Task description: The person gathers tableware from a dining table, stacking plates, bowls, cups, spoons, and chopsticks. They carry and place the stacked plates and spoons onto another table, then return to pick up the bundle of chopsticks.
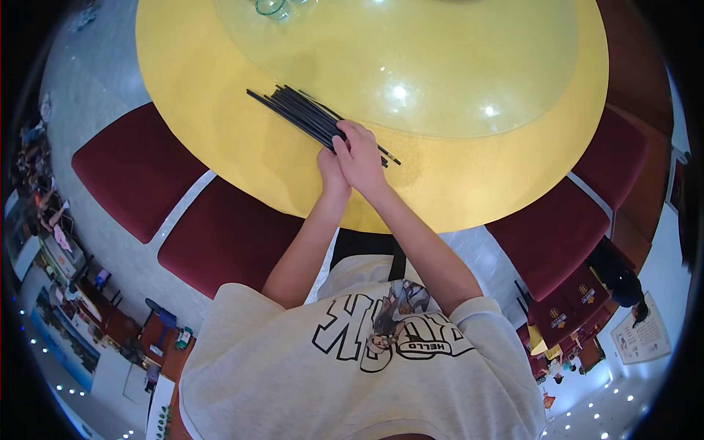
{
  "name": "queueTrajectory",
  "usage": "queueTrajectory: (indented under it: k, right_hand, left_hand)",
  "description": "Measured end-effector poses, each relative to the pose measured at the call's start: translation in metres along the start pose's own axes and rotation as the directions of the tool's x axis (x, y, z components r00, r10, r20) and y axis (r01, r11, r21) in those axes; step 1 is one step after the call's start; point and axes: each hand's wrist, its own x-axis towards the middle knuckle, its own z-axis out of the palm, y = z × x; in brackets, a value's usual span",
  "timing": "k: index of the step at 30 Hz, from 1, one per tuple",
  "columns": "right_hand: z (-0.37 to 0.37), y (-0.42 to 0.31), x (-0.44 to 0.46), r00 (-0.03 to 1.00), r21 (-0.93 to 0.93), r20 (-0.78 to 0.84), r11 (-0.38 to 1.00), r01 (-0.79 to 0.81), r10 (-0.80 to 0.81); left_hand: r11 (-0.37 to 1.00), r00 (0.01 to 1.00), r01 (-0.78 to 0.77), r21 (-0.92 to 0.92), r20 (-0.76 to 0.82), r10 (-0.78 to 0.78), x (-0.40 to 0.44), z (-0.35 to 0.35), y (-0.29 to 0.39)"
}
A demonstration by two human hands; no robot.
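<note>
A bundle of black chopsticks [297, 114] slants over the near part of the round yellow table, the far ends fanning slightly. My left hand [334, 172] is closed around the near part of the bundle from below, its fingers mostly hidden. Over the top lies my right hand [358, 150], its fingers wrapped across the same chopsticks and overlapping the left hand. One chopstick stands a little apart from the bundle on its far side, passing under the right hand. Several near ends stick out to the right of the right hand.
A clear glass turntable [469, 73] rests on the yellow tabletop [198, 95], with glass cups [272, 7] at its far left. Dark red chairs [136, 169] surround the table on both sides. Another person [620, 275] is off to the right.
</note>
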Motion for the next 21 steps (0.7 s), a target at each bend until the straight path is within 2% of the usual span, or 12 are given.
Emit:
queueTrajectory:
  k: [3, 5, 6, 9, 11, 12, 14, 15, 17, 18, 20, 21]
  right_hand:
    - [0.005, 0.000, -0.002, 0.999, 0.011, -0.031, 1.000, 0.008, -0.007]
    - [0.005, 0.000, 0.001, 0.996, -0.014, -0.067, 0.998, -0.065, 0.064]
    - [0.006, 0.000, 0.003, 0.996, -0.018, -0.067, 0.998, -0.061, 0.060]
    - [0.005, -0.003, 0.005, 0.997, -0.123, -0.064, 0.991, -0.058, 0.051]
    - [0.003, -0.011, 0.008, 0.985, -0.382, 0.016, 0.911, -0.153, 0.172]
    - [0.002, -0.015, 0.007, 0.986, -0.384, 0.019, 0.911, -0.148, 0.168]
    - [0.001, -0.019, 0.007, 0.975, -0.464, 0.060, 0.871, -0.161, 0.213]
    - [0.002, -0.018, 0.008, 0.977, -0.465, 0.064, 0.872, -0.152, 0.205]
    - [0.006, -0.012, 0.006, 0.969, -0.321, 0.074, 0.925, -0.201, 0.237]
    - [0.010, -0.009, 0.006, 0.970, -0.320, 0.075, 0.927, -0.198, 0.233]
    - [0.013, -0.011, 0.006, 0.971, -0.235, 0.053, 0.948, -0.214, 0.232]
    - [0.013, -0.011, 0.007, 0.972, -0.232, 0.053, 0.949, -0.213, 0.231]
  left_hand:
    - [0.993, 0.999, -0.045, 0.108, 0.019, 0.043, 0.001, -0.002, 0.001]
    - [0.999, 1.000, -0.001, -0.035, 0.000, 0.001, -0.007, 0.010, 0.015]
    - [0.999, 1.000, -0.003, -0.040, 0.002, 0.003, -0.008, 0.012, 0.017]
    - [0.998, 1.000, 0.005, -0.057, -0.007, -0.006, -0.010, 0.012, 0.018]
    - [0.999, 0.998, 0.050, -0.005, -0.035, -0.051, -0.010, 0.008, 0.019]
    - [0.999, 0.998, 0.047, -0.009, -0.037, -0.048, -0.011, 0.007, 0.019]
    - [0.989, 0.999, 0.021, 0.150, -0.049, -0.014, -0.014, 0.006, 0.022]
    - [0.989, 0.999, 0.014, 0.146, -0.051, -0.007, -0.014, 0.006, 0.025]
    - [0.930, 0.997, -0.038, 0.367, -0.049, 0.060, -0.014, -0.001, 0.023]
    - [0.929, 0.997, -0.042, 0.367, -0.049, 0.064, -0.014, -0.005, 0.023]
    - [0.767, 0.986, -0.152, 0.623, 0.046, 0.158, -0.014, -0.011, 0.022]
    - [0.766, 0.986, -0.153, 0.624, 0.047, 0.160, -0.014, -0.014, 0.021]
